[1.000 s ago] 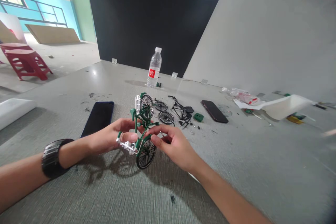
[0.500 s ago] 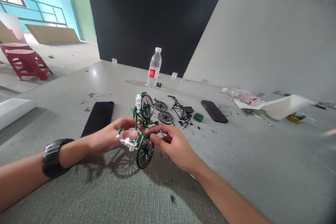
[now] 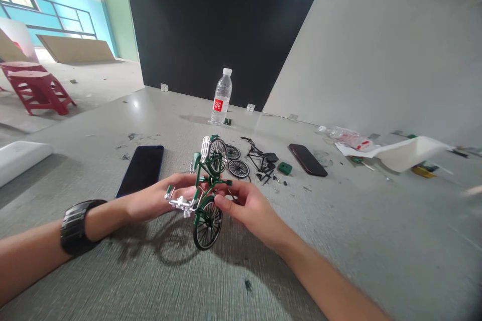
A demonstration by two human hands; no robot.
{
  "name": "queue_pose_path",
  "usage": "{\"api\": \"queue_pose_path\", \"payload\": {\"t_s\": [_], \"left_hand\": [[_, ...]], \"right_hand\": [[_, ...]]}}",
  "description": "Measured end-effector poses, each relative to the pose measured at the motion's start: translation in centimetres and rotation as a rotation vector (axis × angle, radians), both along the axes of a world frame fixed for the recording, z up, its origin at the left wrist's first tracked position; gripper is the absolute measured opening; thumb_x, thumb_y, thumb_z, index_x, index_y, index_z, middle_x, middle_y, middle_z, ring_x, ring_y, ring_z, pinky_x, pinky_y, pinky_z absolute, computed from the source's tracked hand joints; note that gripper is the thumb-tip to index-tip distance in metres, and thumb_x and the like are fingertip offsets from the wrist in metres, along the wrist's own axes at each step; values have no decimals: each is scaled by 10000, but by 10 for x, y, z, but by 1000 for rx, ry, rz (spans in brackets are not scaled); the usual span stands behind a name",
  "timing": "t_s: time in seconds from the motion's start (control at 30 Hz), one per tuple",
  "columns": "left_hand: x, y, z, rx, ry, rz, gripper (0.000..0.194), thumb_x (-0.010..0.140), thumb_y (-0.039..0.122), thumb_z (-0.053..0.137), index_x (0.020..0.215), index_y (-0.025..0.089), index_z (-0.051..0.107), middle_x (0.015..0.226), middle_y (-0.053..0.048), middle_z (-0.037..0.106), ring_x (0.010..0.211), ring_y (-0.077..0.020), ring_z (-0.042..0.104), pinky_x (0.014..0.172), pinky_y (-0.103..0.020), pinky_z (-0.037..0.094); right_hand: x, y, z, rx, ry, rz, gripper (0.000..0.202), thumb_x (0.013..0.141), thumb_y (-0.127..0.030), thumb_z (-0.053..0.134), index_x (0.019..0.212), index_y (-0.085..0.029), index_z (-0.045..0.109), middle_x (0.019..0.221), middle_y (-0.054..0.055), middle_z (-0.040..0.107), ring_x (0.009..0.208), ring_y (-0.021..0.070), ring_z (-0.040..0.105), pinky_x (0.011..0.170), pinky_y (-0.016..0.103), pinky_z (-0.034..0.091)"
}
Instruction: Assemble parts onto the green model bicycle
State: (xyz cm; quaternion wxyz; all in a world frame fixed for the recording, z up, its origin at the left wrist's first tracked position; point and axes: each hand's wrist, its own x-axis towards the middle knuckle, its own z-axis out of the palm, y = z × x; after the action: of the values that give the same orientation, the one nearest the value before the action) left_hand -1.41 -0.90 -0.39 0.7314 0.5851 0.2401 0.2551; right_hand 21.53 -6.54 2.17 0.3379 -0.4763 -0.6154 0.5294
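Observation:
A small green model bicycle (image 3: 205, 188) with black spoked wheels and silver handlebars is held just above the grey table (image 3: 113, 271). My left hand (image 3: 158, 198) grips it from the left, near the handlebars and frame. From the right, the fingers of my right hand (image 3: 250, 208) pinch the frame by the near wheel. Behind the bicycle lie two loose black wheels (image 3: 237, 163) and a black model frame with small parts (image 3: 261, 159).
A dark phone (image 3: 140, 169) lies to the left, a second phone (image 3: 308, 159) to the right. A water bottle (image 3: 221, 97) stands at the back. A green block (image 3: 284, 167), white paper and scattered bits (image 3: 395, 153) lie at right. Red stools (image 3: 35, 88) stand far left.
The bicycle has turned and shifted a little to the right between my hands, its far wheel now nearer the loose wheels. My hands have stayed on it.

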Motion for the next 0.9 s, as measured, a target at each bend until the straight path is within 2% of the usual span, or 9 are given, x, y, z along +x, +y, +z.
{"api": "queue_pose_path", "payload": {"t_s": [0.13, 0.3, 0.47, 0.6, 0.73, 0.83, 0.9], "left_hand": [[1, -2, 5, 148, 40, -24, 554, 837, 579, 691, 1249, 210, 654, 1303, -126, 644, 1244, -290, 549, 1001, -381, 448], [7, -4, 17, 174, 42, -86, 605, 839, 642, 647, 1246, 194, 664, 1166, -117, 696, 1066, -265, 633, 935, -367, 467], [8, -4, 14, 178, 90, 20, 565, 829, 576, 699, 1219, 169, 667, 1174, -137, 693, 1117, -298, 612, 958, -404, 466], [12, -4, 15, 175, 29, 142, 470, 856, 457, 713, 1222, 168, 653, 1117, -120, 709, 1067, -278, 634, 941, -408, 481], [16, -2, 13, 120, -30, 148, 406, 943, 376, 607, 1293, 169, 601, 1188, -137, 694, 1078, -268, 645, 948, -420, 488], [15, -2, 10, 44, -112, 124, 451, 940, 302, 597, 1377, 211, 532, 1332, -135, 631, 1212, -282, 591, 997, -438, 471], [12, -2, 9, 52, -150, 62, 485, 896, 243, 635, 1372, 222, 544, 1401, -121, 588, 1293, -291, 534, 1053, -446, 433]], "right_hand": [[1, -2, -1, -49, 22, 58, 320, 890, -500, 652, 1093, -272, 745, 718, 14, 617, 595, 123, 484, 479, 249, 330], [-1, -4, 0, -85, 82, 51, 331, 841, -513, 704, 1053, -261, 739, 741, 4, 586, 537, 91, 345, 455, 245, 256], [-5, -4, -2, -117, 174, 9, 362, 802, -543, 738, 977, -225, 725, 725, -11, 503, 521, 68, 237, 413, 227, 170], [-6, -2, -8, -158, 243, -50, 353, 808, -511, 751, 970, -201, 707, 720, -22, 473, 503, 48, 216, 393, 213, 142], [-5, -1, -13, -179, 313, -122, 352, 798, -490, 771, 973, -195, 692, 746, -22, 497, 489, 37, 210, 387, 210, 134], [-5, -1, -15, -164, 364, -175, 330, 807, -488, 765, 969, -213, 685, 639, -66, 377, 473, 45, 166, 389, 213, 130], [-5, 0, -16, -140, 390, -209, 321, 806, -493, 764, 961, -223, 683, 611, -78, 333, 469, 50, 148, 395, 218, 139]]}}
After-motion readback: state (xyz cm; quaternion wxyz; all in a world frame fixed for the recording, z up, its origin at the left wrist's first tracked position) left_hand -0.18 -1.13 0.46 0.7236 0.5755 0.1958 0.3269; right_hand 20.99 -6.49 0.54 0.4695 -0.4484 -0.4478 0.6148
